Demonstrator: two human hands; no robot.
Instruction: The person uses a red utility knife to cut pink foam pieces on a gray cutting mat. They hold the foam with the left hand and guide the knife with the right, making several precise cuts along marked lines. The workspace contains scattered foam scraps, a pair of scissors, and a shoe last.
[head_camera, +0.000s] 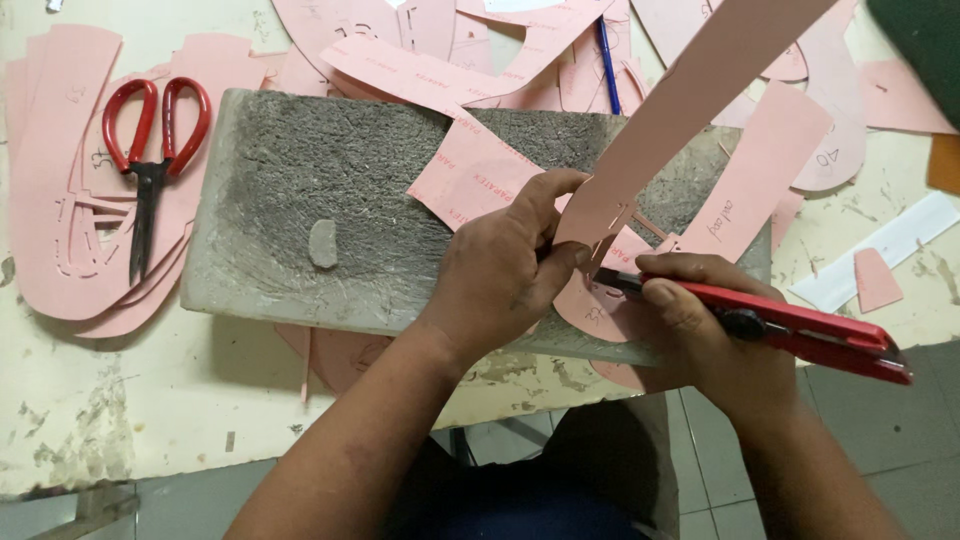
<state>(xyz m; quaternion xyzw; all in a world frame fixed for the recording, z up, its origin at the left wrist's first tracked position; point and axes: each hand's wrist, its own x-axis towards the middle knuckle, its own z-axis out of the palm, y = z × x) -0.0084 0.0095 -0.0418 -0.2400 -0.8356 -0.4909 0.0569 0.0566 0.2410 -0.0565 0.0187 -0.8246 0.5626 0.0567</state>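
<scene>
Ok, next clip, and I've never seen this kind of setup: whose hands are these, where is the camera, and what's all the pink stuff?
The single picture comes from a camera worn on a person's head, looking down at their own two bare hands. The left hand pinches a long pink card strip down onto a worn grey cutting block. The right hand holds a red utility knife, its blade at the strip's lower end. Many pink card pattern pieces lie around the stained table, along with red-handled scissors and a blue pen.

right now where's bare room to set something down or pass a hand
Free: the cutting block between the red scissors and the left hand, and the table's near edge below it. Crowded: pink paper patterns along the back, and around the knife.
</scene>
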